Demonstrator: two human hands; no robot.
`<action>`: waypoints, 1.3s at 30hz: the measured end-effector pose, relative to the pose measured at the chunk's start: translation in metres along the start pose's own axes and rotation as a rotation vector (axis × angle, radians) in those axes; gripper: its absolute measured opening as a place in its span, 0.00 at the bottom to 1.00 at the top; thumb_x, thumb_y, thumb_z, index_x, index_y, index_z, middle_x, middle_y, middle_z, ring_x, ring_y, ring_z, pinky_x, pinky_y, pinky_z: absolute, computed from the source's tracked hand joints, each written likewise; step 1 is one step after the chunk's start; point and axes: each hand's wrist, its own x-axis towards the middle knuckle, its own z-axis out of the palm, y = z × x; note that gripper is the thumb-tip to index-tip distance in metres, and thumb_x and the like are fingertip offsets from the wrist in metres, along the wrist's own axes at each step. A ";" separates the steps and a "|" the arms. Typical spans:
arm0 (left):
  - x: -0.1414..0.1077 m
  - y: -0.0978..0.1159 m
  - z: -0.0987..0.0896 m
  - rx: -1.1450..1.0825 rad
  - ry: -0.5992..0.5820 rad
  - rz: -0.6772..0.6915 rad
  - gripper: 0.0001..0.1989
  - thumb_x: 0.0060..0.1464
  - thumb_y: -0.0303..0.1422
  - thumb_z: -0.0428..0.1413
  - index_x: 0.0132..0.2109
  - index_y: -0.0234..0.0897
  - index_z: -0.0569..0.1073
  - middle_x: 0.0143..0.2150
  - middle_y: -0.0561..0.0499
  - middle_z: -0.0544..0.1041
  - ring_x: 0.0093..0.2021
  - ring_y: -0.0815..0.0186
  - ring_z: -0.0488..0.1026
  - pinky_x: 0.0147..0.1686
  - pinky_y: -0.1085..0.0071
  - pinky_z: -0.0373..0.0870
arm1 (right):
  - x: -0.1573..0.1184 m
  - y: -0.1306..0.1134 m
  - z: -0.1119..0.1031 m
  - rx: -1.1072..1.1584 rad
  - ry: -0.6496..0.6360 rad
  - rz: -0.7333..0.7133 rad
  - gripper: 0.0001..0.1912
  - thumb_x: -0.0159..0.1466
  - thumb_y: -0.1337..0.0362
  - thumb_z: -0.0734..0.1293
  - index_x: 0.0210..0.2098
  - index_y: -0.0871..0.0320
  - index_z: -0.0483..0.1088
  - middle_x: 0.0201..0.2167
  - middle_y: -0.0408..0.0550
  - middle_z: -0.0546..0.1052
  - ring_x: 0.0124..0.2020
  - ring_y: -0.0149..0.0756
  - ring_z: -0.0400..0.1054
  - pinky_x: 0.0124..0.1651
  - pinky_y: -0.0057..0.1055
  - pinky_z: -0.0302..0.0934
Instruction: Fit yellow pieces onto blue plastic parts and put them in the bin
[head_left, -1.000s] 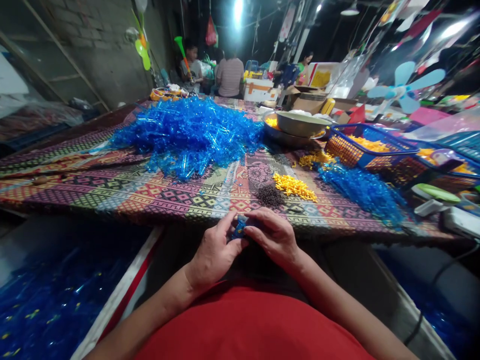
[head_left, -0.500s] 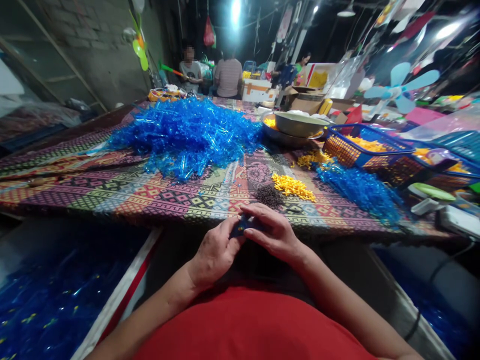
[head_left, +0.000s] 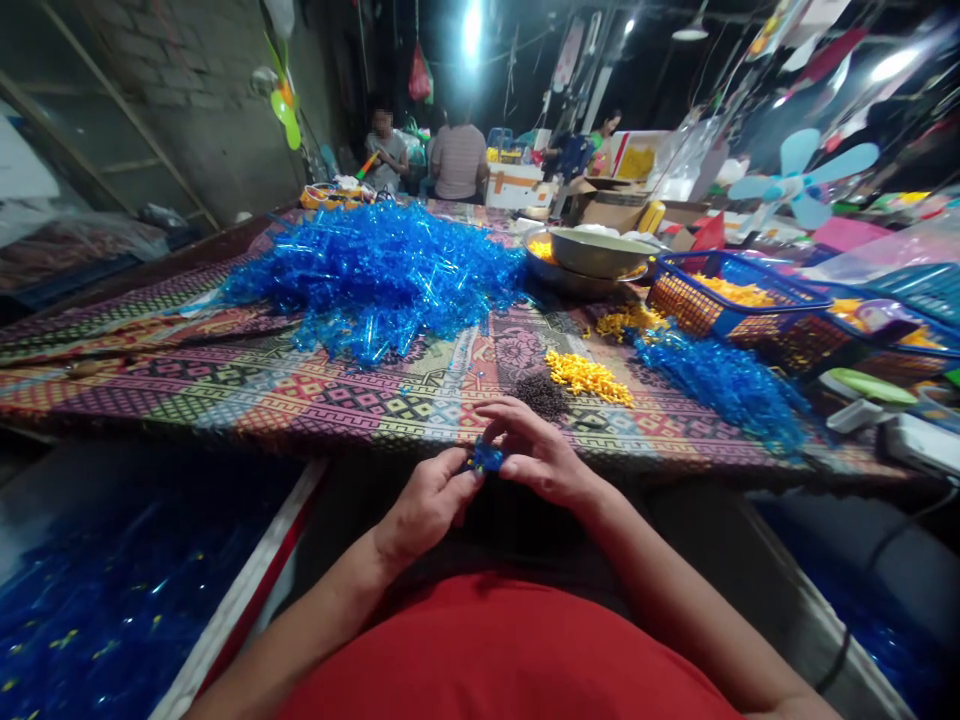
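Note:
My left hand (head_left: 433,497) pinches a small see-through blue plastic piece (head_left: 486,457) with tiny yellow bits on it, held just off the table's front edge. My right hand (head_left: 546,455) is curved over the piece's right side, its fingers parted; whether the thumb touches the piece I cannot tell. Just beyond the right hand, a heap of small dark beads or pegs (head_left: 538,396) lies beside a heap of small yellow plastic parts (head_left: 589,377). A large pile of blue plastic pieces (head_left: 382,270) covers the table's middle.
A patterned cloth (head_left: 247,385) covers the table. To the right are more blue pieces (head_left: 720,385), a blue basket (head_left: 739,300) of yellow parts, metal bowls (head_left: 600,252) and a fan (head_left: 802,180). A bin of blue pieces (head_left: 112,590) stands low left. People sit at the back.
My right hand's fingers have spread and lifted off the blue piece, showing more of it. My left hand keeps its pinch, slightly lower.

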 end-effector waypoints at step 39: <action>-0.007 0.025 -0.003 -0.006 -0.059 0.025 0.13 0.56 0.38 0.51 0.46 0.37 0.69 0.38 0.49 0.75 0.34 0.65 0.74 0.33 0.71 0.71 | -0.021 -0.022 -0.005 -0.052 0.065 -0.068 0.24 0.57 0.67 0.69 0.53 0.50 0.66 0.50 0.49 0.68 0.54 0.40 0.60 0.54 0.38 0.59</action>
